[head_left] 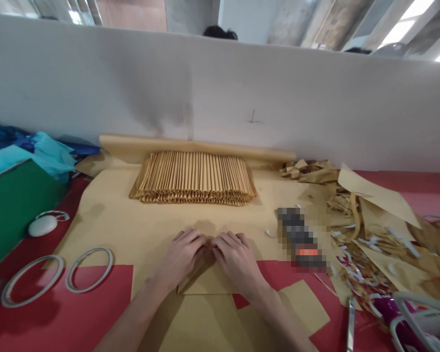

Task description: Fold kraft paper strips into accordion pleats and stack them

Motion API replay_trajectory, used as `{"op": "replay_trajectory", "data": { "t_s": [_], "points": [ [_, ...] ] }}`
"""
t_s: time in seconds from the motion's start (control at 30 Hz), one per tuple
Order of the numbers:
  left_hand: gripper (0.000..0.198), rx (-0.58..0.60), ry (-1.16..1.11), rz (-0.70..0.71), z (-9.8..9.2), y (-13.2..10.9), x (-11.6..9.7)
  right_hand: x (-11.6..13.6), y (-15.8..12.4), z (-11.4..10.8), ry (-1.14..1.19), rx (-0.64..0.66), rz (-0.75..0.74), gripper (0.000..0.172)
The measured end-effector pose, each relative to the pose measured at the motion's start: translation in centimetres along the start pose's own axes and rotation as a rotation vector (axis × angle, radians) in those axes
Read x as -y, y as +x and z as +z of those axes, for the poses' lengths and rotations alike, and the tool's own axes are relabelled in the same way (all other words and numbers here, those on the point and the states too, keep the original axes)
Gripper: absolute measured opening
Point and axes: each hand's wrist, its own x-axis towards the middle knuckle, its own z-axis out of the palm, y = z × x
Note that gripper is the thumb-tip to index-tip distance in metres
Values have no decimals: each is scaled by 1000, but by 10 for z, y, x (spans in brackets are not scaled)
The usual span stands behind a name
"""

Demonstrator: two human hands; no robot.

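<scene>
My left hand (181, 255) and my right hand (236, 259) rest side by side on a small folded piece of tan paper (205, 281), fingers curled and pressing its upper edge. The piece lies on a large tan paper sheet (124, 225) that covers the red table. Behind my hands sits a stack of accordion-pleated tan paper (194, 178).
Two tape rings (90, 269) and a white oval object (43, 226) lie at the left by a green board (11, 205) and blue tissue. A heap of paper scraps (366, 234), a blurred-out object (300, 239) and scissors (410, 318) are at the right. A white partition (220, 93) stands behind.
</scene>
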Motion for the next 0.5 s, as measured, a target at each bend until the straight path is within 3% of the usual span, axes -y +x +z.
{"op": "replay_trajectory", "data": {
  "t_s": [0.3,0.5],
  "points": [
    [16,-85,-102,-11,4,-1,4,-20,-10,-7,56,-55,55,14],
    [16,-71,-131,-8,4,-1,4,-38,-18,-27,88,18,150,12]
  ]
}}
